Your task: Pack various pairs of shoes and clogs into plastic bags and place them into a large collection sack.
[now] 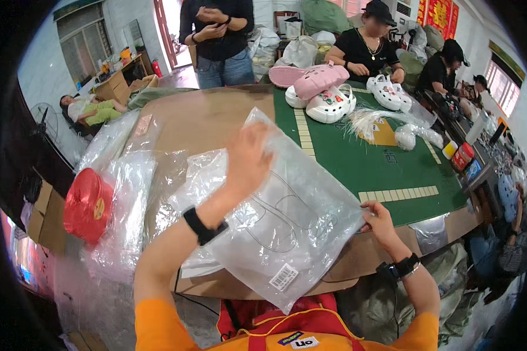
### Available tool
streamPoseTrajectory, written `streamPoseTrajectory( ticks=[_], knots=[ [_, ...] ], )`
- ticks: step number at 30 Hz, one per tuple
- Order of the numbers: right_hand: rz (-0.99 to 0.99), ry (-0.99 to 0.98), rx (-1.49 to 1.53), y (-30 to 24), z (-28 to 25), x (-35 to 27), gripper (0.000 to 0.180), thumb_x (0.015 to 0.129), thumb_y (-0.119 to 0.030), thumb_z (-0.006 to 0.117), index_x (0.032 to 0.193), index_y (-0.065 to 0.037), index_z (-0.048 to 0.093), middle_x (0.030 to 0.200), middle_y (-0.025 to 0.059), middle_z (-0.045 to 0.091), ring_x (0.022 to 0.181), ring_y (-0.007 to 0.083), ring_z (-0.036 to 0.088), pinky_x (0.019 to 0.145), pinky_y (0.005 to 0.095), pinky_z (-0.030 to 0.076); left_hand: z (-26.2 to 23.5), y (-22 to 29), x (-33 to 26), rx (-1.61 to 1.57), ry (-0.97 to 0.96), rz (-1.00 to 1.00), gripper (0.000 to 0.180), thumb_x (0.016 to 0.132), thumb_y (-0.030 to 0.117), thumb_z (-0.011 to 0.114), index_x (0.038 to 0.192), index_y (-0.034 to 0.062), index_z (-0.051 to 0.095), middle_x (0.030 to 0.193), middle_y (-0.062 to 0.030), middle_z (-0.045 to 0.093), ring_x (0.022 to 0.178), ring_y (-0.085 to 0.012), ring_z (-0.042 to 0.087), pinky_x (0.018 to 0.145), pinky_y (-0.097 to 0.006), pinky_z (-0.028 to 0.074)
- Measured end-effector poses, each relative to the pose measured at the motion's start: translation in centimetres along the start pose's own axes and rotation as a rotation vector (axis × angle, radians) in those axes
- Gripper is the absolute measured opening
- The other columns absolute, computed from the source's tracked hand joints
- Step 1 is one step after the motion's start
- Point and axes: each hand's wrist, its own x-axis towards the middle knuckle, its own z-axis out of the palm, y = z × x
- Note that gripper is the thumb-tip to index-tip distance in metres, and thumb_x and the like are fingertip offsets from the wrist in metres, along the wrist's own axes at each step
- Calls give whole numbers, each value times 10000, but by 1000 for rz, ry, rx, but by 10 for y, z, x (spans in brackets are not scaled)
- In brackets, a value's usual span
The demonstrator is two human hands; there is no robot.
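Observation:
A large clear plastic bag [310, 248] with a barcode label [284, 277] and printed curved outlines is spread in front of me, tilted over the near table edge. My right hand [382, 223] pinches its right corner between thumb and fingers. Over the bag's upper part lies my left hand [249, 159], touching the plastic near the top corner. Motion blurs its fingers, so I cannot make out whether they grip the film. Each of my wrists wears a black band.
More clear plastic bags [123, 205] and a red round package [88, 205] lie to the left. White clogs [332, 105], pink clogs [321, 81] and a bundle of white ties [380, 121] sit on the green mat [345, 158]. Several people are around the table.

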Motion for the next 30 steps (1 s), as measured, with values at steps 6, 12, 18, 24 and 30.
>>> streamPoseTrajectory(
  ticks=[6, 12, 18, 24, 30],
  knots=[
    [207, -86, 320, -4, 16, 10, 271, 829, -91, 548, 1077, 9, 506, 898, 58, 530, 714, 111, 544, 605, 232, 514, -14, 99, -101, -203, -815, 184, 497, 771, 306, 622, 1241, 265, 465, 1343, -215, 281, 1164, -400, 359, 905, -496, 339],
    [6, -434, -13, -50, 8, -9, 423, 781, -74, 630, 1158, 53, 489, 1034, 91, 576, 813, 115, 571, 736, 237, 467, 1, 114, -109, -268, -901, 223, 536, 791, 440, 556, 1284, 299, 399, 1298, -259, 315, 913, -405, 537, 778, -475, 443],
    [-27, -314, -117, -72, 13, 0, 213, 772, -54, 574, 976, 5, 596, 873, 49, 603, 748, 107, 563, 688, 231, 464, 8, 105, -97, -72, -741, 289, 284, 760, 336, 578, 953, 130, 544, 744, -103, 572, 662, -265, 593, 598, -419, 446],
    [-332, 85, 54, -97, 12, 8, 175, 787, -73, 528, 931, 7, 587, 766, 45, 591, 660, 91, 540, 577, 216, 422, -51, 74, -30, 341, -636, 249, 196, 653, 105, 569, 847, 138, 569, 693, -42, 533, 659, -216, 572, 573, -366, 414],
    [-85, -175, 32, -57, 37, 11, 184, 823, -129, 543, 945, 7, 562, 782, 38, 569, 671, 91, 530, 587, 225, 428, -88, 45, -38, 387, -587, 203, 346, 670, 58, 554, 1001, 155, 584, 803, -59, 501, 752, -219, 538, 597, -347, 441]
  ],
)
